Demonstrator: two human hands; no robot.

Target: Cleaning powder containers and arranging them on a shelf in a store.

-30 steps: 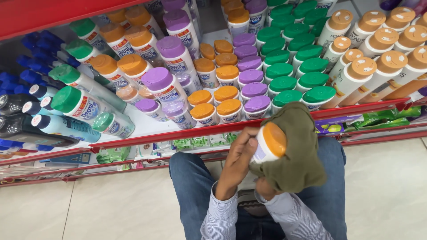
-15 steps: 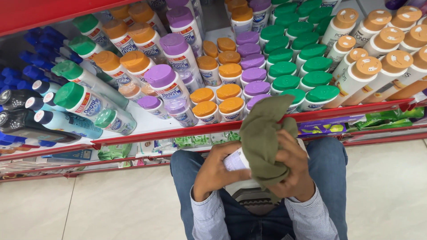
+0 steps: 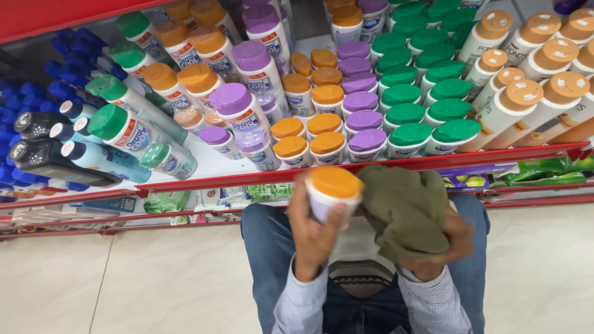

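Observation:
My left hand grips a small white bottle with an orange cap, held upright in front of the shelf edge. My right hand holds a crumpled olive-green cloth right beside the bottle, the cloth covering most of the fingers. Both hands are above my lap, in blue jeans, just below the red shelf rail.
The white shelf carries rows of bottles with orange, purple and green caps, taller tan-capped bottles at right, and blue and black ones at left. Green packets lie on a lower shelf. Beige floor tiles surround me.
The cloth was wrapped over the bottle half a second ago. Now it is drawn off to the right, and the orange-capped bottle stands uncovered in my left hand.

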